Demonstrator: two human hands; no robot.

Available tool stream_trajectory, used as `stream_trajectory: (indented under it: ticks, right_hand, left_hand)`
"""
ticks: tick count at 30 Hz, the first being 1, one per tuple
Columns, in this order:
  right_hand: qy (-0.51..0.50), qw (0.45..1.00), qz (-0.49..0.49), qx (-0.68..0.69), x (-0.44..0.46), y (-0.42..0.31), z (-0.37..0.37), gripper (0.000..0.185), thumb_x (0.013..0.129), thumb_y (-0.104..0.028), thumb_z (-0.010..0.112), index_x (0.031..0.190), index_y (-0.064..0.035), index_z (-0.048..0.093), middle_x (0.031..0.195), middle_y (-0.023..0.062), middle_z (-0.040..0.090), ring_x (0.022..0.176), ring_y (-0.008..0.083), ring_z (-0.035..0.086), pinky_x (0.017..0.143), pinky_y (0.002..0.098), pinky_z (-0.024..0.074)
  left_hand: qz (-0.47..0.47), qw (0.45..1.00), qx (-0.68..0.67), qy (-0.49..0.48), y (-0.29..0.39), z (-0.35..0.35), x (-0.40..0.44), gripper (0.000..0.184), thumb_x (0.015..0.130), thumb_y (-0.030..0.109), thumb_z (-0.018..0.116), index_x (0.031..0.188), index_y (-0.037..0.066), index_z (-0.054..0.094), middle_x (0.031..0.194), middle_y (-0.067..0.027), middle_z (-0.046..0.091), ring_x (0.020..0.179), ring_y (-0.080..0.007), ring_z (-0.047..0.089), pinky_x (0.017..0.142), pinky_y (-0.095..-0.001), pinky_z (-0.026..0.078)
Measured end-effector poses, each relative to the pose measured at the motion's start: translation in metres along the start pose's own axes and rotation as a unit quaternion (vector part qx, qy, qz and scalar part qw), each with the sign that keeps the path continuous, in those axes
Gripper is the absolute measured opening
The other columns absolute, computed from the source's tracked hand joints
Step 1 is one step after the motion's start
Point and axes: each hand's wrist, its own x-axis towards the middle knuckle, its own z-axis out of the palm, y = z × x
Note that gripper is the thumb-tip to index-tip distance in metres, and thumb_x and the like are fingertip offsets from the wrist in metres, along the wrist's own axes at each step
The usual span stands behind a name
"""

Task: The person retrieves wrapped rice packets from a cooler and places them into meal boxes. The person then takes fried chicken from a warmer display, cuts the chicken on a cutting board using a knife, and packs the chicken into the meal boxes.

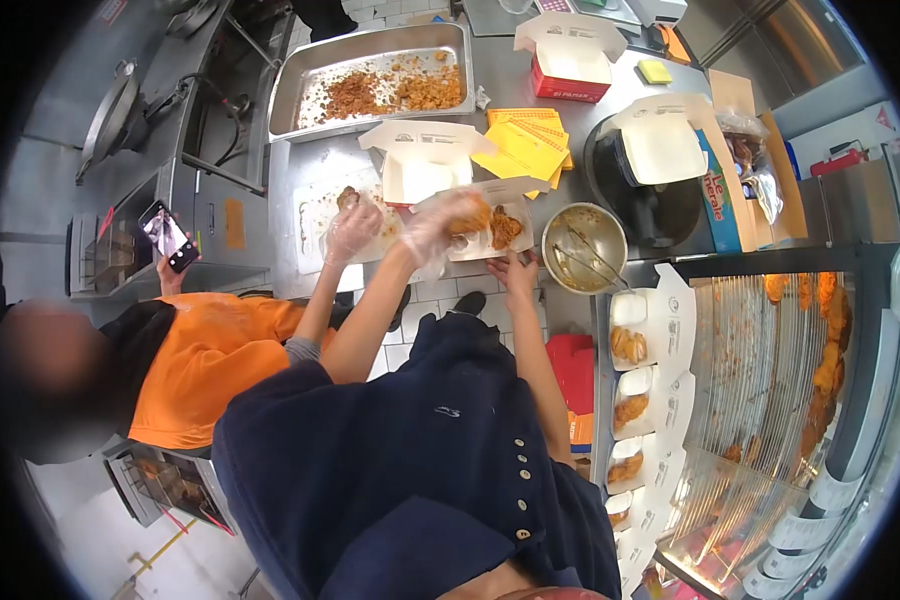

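Note:
My left hand, in a clear plastic glove and slightly blurred, reaches over an open white takeaway box. Its fingers are closed around a piece of fried chicken above the left part of the box. Another browned piece of fried chicken lies in the box's right side. My right hand, bare, grips the near edge of this box from below, its fingers partly hidden. Just right of that hand stands a steel bowl with tongs in it.
A co-worker's gloved hand holds a small brown piece over a white tray; their other hand holds a phone. Behind are a crumb-filled steel pan, open boxes and yellow packets. Boxes of chicken line the right.

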Motion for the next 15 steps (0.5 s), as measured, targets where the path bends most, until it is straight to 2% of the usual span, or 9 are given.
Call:
stream_trajectory:
  ticks: [1,2,6,8,9,10,12,13,15]
  right_hand:
    - [0.002,1.000,0.008,-0.005,-0.003,-0.003,0.002,0.068,0.098,-0.012,0.060,0.147,-0.0064,0.013,0.110,0.0245,0.061,0.086,0.0320,0.072,0.070,0.0401,0.0633]
    - [0.003,1.000,0.014,-0.009,-0.003,-0.004,0.003,0.068,0.098,-0.013,0.060,0.147,-0.0052,0.013,0.110,0.0244,0.061,0.088,0.0314,0.072,0.071,0.0400,0.0629]
    - [-0.032,0.999,0.002,-0.015,-0.006,-0.004,0.000,0.070,0.098,-0.016,0.060,0.148,-0.0025,0.013,0.109,0.0240,0.062,0.090,0.0307,0.071,0.074,0.0407,0.0621]
    - [-0.027,0.999,0.012,-0.023,-0.005,-0.002,-0.004,0.071,0.098,-0.018,0.061,0.148,-0.0010,0.014,0.109,0.0231,0.062,0.090,0.0310,0.071,0.075,0.0406,0.0614]
    - [-0.025,0.999,0.012,-0.026,-0.005,-0.001,-0.005,0.071,0.098,-0.018,0.061,0.148,-0.0010,0.014,0.109,0.0231,0.062,0.090,0.0310,0.071,0.075,0.0406,0.0614]
    - [-0.027,0.999,0.014,-0.029,-0.005,-0.001,-0.007,0.070,0.098,-0.019,0.061,0.148,-0.0008,0.015,0.108,0.0224,0.062,0.090,0.0308,0.071,0.074,0.0400,0.0611]
    - [-0.031,0.999,0.015,-0.033,-0.002,-0.001,-0.005,0.070,0.098,-0.019,0.061,0.147,-0.0007,0.016,0.108,0.0216,0.062,0.090,0.0306,0.071,0.073,0.0394,0.0607]
    - [-0.029,0.999,0.013,-0.032,-0.003,0.000,-0.005,0.070,0.098,-0.020,0.062,0.147,-0.0007,0.017,0.107,0.0211,0.062,0.090,0.0303,0.071,0.073,0.0391,0.0603]
    - [-0.021,0.999,0.014,-0.037,-0.004,0.002,-0.008,0.070,0.098,-0.021,0.063,0.147,-0.0008,0.017,0.107,0.0206,0.061,0.089,0.0300,0.071,0.073,0.0387,0.0599]
  left_hand:
    - [0.030,0.959,-0.280,-0.027,-0.002,-0.012,-0.007,0.048,0.093,0.034,0.061,0.134,0.010,0.058,0.120,-0.0162,0.064,0.088,-0.0284,0.068,0.066,-0.0365,0.056]
    - [0.059,0.841,-0.535,-0.052,0.001,-0.022,-0.010,0.050,0.095,0.038,0.058,0.135,0.008,0.057,0.118,-0.0156,0.064,0.087,-0.0289,0.068,0.066,-0.0351,0.057]
    - [0.099,0.778,-0.620,0.018,0.016,-0.054,-0.006,0.052,0.096,0.038,0.055,0.137,0.006,0.055,0.116,-0.0152,0.064,0.084,-0.0284,0.067,0.068,-0.0353,0.057]
    - [0.108,0.859,-0.484,0.125,0.024,-0.081,0.011,0.051,0.095,0.039,0.057,0.134,0.005,0.056,0.117,-0.0155,0.064,0.085,-0.0284,0.068,0.072,-0.0370,0.058]
    - [0.105,0.909,-0.375,0.146,0.041,-0.086,0.013,0.049,0.095,0.038,0.058,0.133,0.006,0.056,0.118,-0.0107,0.067,0.096,-0.0259,0.068,0.084,-0.0354,0.056]
    - [0.103,0.908,-0.378,0.147,0.032,-0.094,0.037,0.049,0.095,0.038,0.058,0.133,0.006,0.056,0.118,-0.0107,0.067,0.096,-0.0259,0.068,0.084,-0.0354,0.056]
    - [0.047,0.997,-0.051,0.044,-0.003,-0.116,0.104,0.046,0.089,0.034,0.062,0.126,0.007,0.060,0.107,-0.0140,0.071,0.091,-0.0290,0.068,0.076,-0.0400,0.056]
    - [0.001,1.000,-0.005,-0.011,-0.014,-0.117,0.125,0.050,0.088,0.037,0.068,0.127,0.008,0.061,0.111,-0.0107,0.068,0.098,-0.0235,0.067,0.089,-0.0379,0.055]
    - [-0.016,0.991,0.130,-0.043,-0.008,-0.098,0.140,0.052,0.087,0.036,0.068,0.128,0.006,0.060,0.113,-0.0131,0.068,0.101,-0.0255,0.067,0.091,-0.0385,0.054]
